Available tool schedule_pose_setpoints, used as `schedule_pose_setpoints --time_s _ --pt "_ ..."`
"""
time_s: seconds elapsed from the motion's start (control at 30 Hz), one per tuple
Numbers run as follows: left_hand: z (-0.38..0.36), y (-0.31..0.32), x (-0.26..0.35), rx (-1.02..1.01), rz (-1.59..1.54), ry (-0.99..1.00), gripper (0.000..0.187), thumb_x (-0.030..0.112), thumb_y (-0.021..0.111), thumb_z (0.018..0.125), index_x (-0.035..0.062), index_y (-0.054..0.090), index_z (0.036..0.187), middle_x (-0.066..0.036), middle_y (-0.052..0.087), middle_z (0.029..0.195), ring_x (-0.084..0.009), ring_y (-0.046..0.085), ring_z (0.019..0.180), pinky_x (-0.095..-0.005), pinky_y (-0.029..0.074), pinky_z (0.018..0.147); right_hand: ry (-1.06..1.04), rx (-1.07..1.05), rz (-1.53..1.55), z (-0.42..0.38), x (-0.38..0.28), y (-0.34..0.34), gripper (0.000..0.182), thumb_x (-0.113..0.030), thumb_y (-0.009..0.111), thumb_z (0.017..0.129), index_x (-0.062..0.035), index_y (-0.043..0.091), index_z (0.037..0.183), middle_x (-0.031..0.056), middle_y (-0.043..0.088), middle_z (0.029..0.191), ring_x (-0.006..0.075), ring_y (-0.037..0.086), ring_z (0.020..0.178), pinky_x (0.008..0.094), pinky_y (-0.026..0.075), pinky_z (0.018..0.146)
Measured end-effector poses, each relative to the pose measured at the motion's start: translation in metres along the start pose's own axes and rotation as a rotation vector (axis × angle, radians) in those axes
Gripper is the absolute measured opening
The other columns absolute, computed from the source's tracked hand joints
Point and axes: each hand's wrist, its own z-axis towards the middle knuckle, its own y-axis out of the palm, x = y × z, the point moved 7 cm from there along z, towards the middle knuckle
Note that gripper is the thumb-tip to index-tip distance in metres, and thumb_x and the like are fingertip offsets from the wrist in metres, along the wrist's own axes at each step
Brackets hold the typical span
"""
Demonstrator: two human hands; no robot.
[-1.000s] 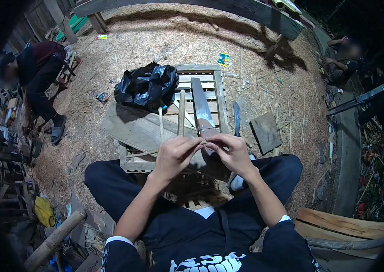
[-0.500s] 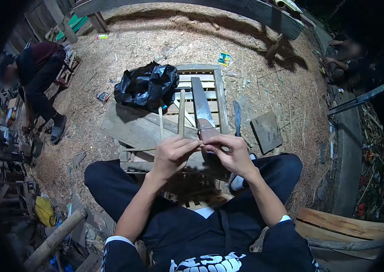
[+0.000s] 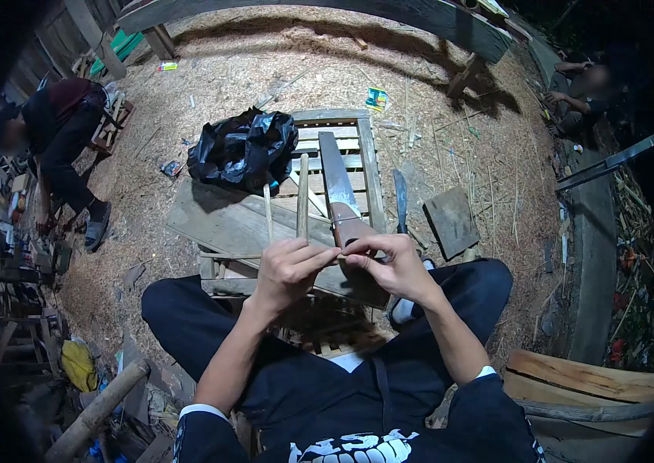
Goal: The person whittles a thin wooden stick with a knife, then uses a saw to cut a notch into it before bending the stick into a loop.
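My left hand (image 3: pixel 287 270) is closed, its fingertips pinched together close to those of my right hand (image 3: pixel 390 265). Whatever sits between the two pinches is too small to make out. Just beyond my left hand are a thick wooden stick (image 3: pixel 303 193) and a thinner stick (image 3: pixel 268 212). A handsaw (image 3: pixel 337 174) lies on the slatted wooden stand (image 3: pixel 374 166), its brown handle partly behind my right hand. To the right of the saw rests a knife (image 3: pixel 401 197) with a dark handle. A grey wooden board (image 3: pixel 211 218) lies across the stand's near left side.
A black plastic bag (image 3: pixel 242 150) sits on the board. Right of the stand is a wooden block (image 3: pixel 451 222) on the shaving-covered ground. One person (image 3: pixel 72 139) bends over at the left; another person (image 3: pixel 577 92) sits far right. A long beam (image 3: pixel 319 14) crosses the back.
My hands stay together, with fingertips and right-hand fingers shifted slightly. The whole view has moved a little, so the stand and tools appear slightly farther left.
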Motion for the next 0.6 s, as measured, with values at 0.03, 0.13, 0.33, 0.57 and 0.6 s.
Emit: schedule_pose_setpoints --time_s 0.03,0.13,0.33,0.57,0.6 --pt "0.000 0.001 0.000 0.000 -0.001 0.002 0.036 0.006 0.075 0.079 0.0144 0.078 0.114 0.001 0.074 0.089 -0.0196 0.067 0.075 -0.0372 0.049 0.060 0.000 0.002 0.000 0.000 0.000 -0.001 0.016 -0.009 0.079 0.093 -0.0003 0.079 0.106 0.0108 0.080 0.093 0.0159 0.075 0.086 0.0302 0.056 0.081" --pt "0.001 -0.001 0.001 0.012 -0.002 0.015 0.035 0.007 0.075 0.079 0.0141 0.078 0.113 0.001 0.074 0.088 -0.0198 0.067 0.075 -0.0366 0.048 0.060 0.008 0.000 0.033 0.000 0.001 0.000 0.016 -0.009 0.078 0.093 -0.0004 0.079 0.106 0.0106 0.080 0.093 0.0150 0.075 0.087 0.0296 0.056 0.080" --pt "0.008 -0.001 -0.005 0.009 0.013 -0.015 0.037 0.008 0.077 0.079 0.0114 0.077 0.116 -0.002 0.074 0.091 -0.0223 0.066 0.075 -0.0397 0.050 0.062 -0.197 0.160 -0.178 0.002 -0.007 -0.003 0.015 -0.011 0.080 0.091 -0.0031 0.078 0.104 0.0114 0.078 0.092 0.0244 0.074 0.080 0.0349 0.054 0.075" --pt "0.011 0.001 -0.012 0.030 -0.019 -0.087 0.036 0.008 0.079 0.083 0.0093 0.074 0.118 -0.005 0.069 0.085 -0.0265 0.064 0.073 -0.0409 0.050 0.064 -0.470 0.324 -0.558 0.001 -0.022 -0.004 0.018 -0.010 0.083 0.083 -0.0087 0.075 0.099 0.0061 0.078 0.092 0.0252 0.074 0.080 0.0367 0.051 0.070" --pt "0.012 -0.001 -0.012 0.028 -0.016 -0.091 0.035 0.009 0.079 0.083 0.0094 0.074 0.118 -0.006 0.068 0.084 -0.0266 0.063 0.073 -0.0409 0.050 0.063 -0.486 0.334 -0.596 0.002 -0.024 -0.002 0.018 -0.011 0.083 0.083 -0.0089 0.075 0.099 0.0056 0.078 0.091 0.0246 0.074 0.079 0.0363 0.050 0.069"
